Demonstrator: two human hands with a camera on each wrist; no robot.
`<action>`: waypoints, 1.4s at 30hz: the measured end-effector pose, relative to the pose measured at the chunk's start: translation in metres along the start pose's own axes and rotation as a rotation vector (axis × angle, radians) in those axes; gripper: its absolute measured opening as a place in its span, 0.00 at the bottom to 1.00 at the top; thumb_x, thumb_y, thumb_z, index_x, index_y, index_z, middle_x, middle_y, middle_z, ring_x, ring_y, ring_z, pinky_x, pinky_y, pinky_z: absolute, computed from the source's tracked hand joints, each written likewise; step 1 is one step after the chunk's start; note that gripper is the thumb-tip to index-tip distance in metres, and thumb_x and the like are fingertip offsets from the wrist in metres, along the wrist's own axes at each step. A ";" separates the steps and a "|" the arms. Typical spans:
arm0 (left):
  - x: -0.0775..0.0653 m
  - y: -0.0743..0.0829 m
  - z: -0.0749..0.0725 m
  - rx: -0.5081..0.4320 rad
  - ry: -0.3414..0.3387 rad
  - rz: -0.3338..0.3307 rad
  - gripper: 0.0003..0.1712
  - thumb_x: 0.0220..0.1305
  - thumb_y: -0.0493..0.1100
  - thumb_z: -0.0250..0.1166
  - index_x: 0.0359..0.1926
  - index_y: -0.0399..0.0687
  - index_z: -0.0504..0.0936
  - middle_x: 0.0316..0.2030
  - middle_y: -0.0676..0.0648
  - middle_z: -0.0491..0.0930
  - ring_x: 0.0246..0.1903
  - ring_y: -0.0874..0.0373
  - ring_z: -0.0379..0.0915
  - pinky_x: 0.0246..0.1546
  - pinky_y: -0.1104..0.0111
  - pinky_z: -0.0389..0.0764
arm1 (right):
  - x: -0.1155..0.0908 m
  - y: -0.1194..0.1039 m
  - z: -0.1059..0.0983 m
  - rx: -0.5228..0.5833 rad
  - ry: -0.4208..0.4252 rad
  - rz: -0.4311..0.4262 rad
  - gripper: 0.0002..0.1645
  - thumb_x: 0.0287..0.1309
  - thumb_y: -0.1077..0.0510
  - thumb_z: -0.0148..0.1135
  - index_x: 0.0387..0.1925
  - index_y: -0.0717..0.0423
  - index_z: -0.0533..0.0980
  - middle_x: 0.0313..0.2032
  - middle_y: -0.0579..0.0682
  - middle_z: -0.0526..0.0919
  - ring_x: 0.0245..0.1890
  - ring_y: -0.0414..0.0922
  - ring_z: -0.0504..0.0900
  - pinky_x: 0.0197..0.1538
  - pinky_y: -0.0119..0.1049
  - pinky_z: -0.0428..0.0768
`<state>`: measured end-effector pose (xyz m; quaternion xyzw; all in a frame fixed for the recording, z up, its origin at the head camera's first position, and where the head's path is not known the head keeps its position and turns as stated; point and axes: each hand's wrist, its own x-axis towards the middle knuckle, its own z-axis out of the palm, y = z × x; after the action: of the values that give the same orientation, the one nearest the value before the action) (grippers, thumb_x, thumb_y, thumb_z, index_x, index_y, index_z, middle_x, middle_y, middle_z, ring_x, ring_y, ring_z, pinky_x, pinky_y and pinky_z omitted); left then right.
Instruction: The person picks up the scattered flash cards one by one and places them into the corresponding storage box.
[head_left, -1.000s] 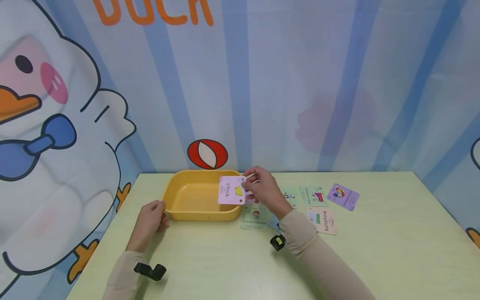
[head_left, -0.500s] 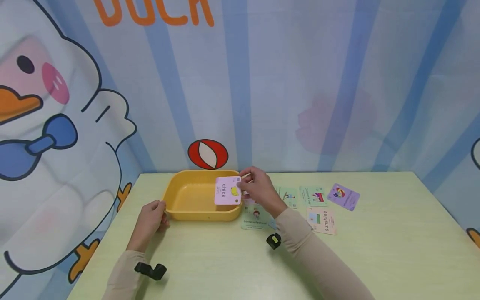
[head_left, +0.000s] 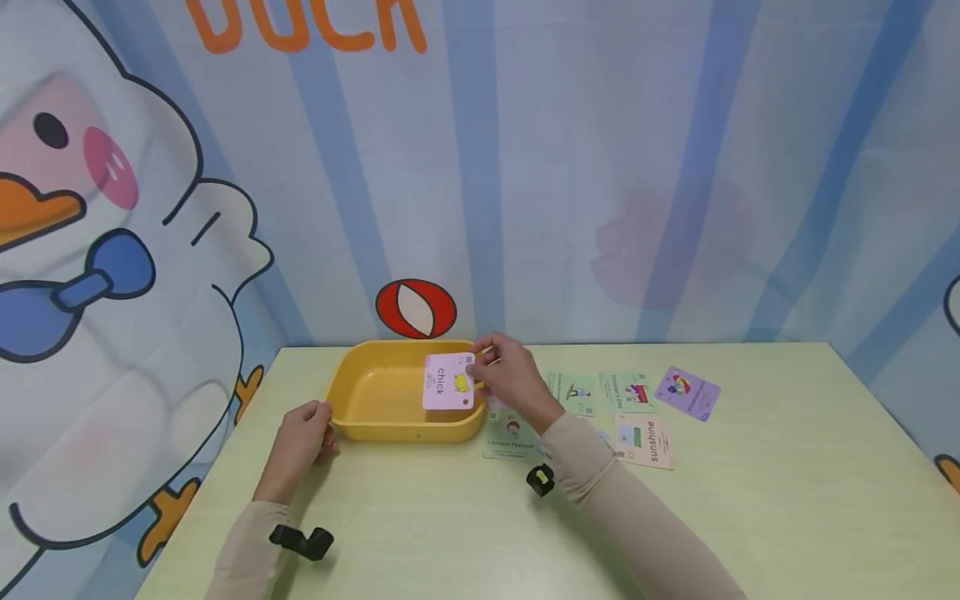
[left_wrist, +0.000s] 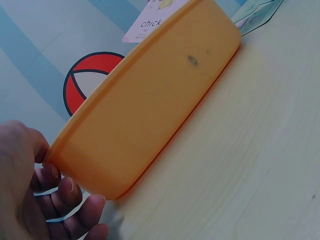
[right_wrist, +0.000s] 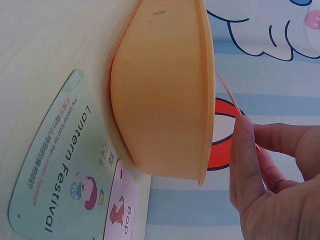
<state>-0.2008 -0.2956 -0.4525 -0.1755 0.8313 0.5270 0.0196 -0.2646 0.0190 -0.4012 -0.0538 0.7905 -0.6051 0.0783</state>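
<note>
A pink flash card (head_left: 447, 382) printed "chick" with a yellow chick is pinched by its right edge between the thumb and fingers of my right hand (head_left: 513, 375). It is held over the right part of a yellow plastic basin (head_left: 405, 432), just above rim height in the right wrist view. My left hand (head_left: 298, 442) grips the basin's left end, thumb at the rim (left_wrist: 51, 150) and fingers curled against the outer wall. Just right of the basin lie a green "Lantern Festival" card (right_wrist: 65, 165) and a pink dog card (right_wrist: 121, 212), partly hidden by my right hand in the head view.
Farther right on the pale table (head_left: 795, 492) lie a green card (head_left: 572, 394), a "Children's Day" card (head_left: 627, 393), a "sunshine" card (head_left: 645, 442) and a tilted purple card (head_left: 687, 393). A printed duck curtain (head_left: 570, 183) hangs behind the table's back edge.
My right hand has shifted a little to the left, carrying the chick card farther over the basin. My left hand and the basin have stayed in place.
</note>
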 end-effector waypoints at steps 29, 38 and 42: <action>0.001 0.001 0.003 0.009 -0.002 -0.024 0.20 0.78 0.52 0.44 0.38 0.41 0.71 0.27 0.47 0.72 0.29 0.53 0.74 0.31 0.66 0.78 | 0.005 0.013 0.010 -0.003 -0.018 -0.009 0.15 0.62 0.64 0.69 0.50 0.55 0.76 0.39 0.53 0.78 0.32 0.47 0.82 0.37 0.34 0.85; 0.002 0.000 0.001 0.009 -0.002 -0.007 0.20 0.78 0.52 0.44 0.37 0.42 0.70 0.26 0.47 0.72 0.29 0.53 0.74 0.32 0.65 0.78 | 0.008 0.014 0.014 -0.045 -0.030 -0.030 0.14 0.63 0.63 0.68 0.48 0.55 0.76 0.38 0.54 0.79 0.30 0.46 0.84 0.37 0.34 0.85; 0.001 -0.001 0.001 0.004 -0.005 -0.009 0.19 0.78 0.52 0.44 0.37 0.41 0.71 0.26 0.47 0.72 0.29 0.53 0.74 0.32 0.65 0.78 | 0.009 0.013 0.015 -0.065 -0.028 -0.026 0.13 0.63 0.64 0.68 0.48 0.55 0.76 0.37 0.54 0.79 0.30 0.46 0.84 0.37 0.34 0.85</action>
<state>-0.2018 -0.2955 -0.4535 -0.1781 0.8313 0.5259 0.0246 -0.2708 0.0070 -0.4185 -0.0751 0.8078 -0.5792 0.0796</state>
